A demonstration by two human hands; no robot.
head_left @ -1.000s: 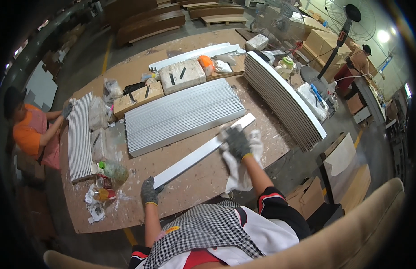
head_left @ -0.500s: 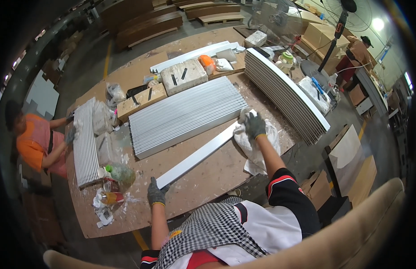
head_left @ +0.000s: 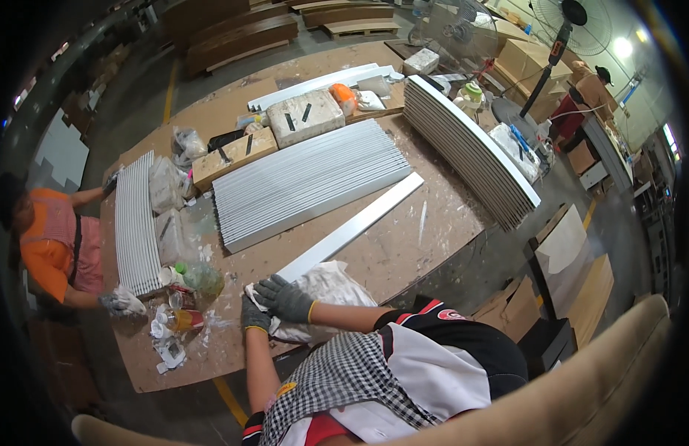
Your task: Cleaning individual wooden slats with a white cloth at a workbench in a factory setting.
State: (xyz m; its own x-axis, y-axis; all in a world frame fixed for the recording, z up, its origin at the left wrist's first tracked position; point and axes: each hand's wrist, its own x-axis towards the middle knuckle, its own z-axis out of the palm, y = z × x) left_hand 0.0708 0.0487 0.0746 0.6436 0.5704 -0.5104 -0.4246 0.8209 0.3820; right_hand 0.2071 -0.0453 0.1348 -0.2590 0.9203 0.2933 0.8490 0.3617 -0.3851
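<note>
A long white strip (head_left: 352,227) lies slantwise on the worktable, its near-left end under my hands. My left hand (head_left: 254,315), in a grey glove, is closed at that end, with its fingers partly hidden. Pressed close beside it, my right hand (head_left: 286,299), gloved alike, holds a white cloth (head_left: 333,288) against the strip. Most of the cloth trails off to the right under my wrist and forearm. Just beyond the strip is a wide row of similar white strips (head_left: 307,182), packed side by side.
A tall stack of strips (head_left: 467,145) stands at the right. Another row (head_left: 136,227) lies at the left, where a co-worker's gloved hand (head_left: 123,301) holds a cloth. Bottles (head_left: 182,320) stand near the left edge. Wrapped blocks (head_left: 306,119) line the back, before a standing fan (head_left: 552,56).
My right hand has drawn the cloth along the strip from its far-right end to beside my left hand. The co-worker's hand has come down to the near end of the left row.
</note>
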